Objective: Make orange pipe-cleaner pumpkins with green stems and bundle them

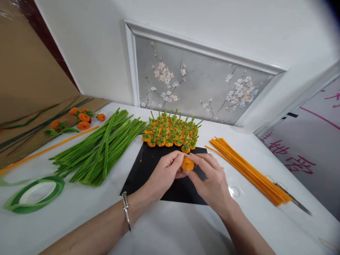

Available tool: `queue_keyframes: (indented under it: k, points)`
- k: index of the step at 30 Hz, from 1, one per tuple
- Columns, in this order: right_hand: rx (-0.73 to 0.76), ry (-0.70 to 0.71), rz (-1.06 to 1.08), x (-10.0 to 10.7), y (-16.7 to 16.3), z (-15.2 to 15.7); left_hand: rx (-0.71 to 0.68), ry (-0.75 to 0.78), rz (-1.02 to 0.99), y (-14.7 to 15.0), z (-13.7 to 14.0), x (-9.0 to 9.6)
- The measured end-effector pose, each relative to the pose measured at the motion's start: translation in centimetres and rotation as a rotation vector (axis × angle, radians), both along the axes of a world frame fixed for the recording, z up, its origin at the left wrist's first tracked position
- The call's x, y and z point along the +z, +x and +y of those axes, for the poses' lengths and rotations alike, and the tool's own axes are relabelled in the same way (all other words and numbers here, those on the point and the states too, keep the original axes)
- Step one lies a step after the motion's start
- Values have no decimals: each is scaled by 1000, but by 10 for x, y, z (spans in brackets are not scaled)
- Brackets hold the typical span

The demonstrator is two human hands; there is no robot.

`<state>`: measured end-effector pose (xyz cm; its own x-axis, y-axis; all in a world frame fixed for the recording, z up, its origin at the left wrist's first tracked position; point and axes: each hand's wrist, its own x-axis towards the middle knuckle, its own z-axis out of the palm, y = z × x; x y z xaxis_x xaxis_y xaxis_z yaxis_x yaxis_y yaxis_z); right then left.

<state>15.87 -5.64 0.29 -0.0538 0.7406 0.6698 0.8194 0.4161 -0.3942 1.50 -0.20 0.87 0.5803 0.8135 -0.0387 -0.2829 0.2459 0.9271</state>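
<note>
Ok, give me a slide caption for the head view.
Left hand and right hand hold an orange bloom over a black sheet, green stems lying to the left.

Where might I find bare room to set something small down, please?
There is bare white table between the green tape roll and the bracelet, and bare black mat just left of the left hand. It is crowded along the mat's far edge, with packed orange flowers, and where the green stems lie.

A slim, shiny silver-coloured bangle (126, 213) circles the wrist of the left hand (165, 171) at seven o'clock; a small knob (124, 193) sits toward its twelve o'clock, a thicker band (125, 207) just below. The right hand (214, 179) is bare; both forearms (240, 226) are uncovered.
</note>
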Motion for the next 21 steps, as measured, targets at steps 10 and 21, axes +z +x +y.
queue_keyframes:
  k: [10,21]
  points:
    - [28,-72,161,-2,1,1,-35,-86,-119,-1,-2,-1]
    - [17,-157,253,8,16,0,-195,-125,-224,-7,2,8]
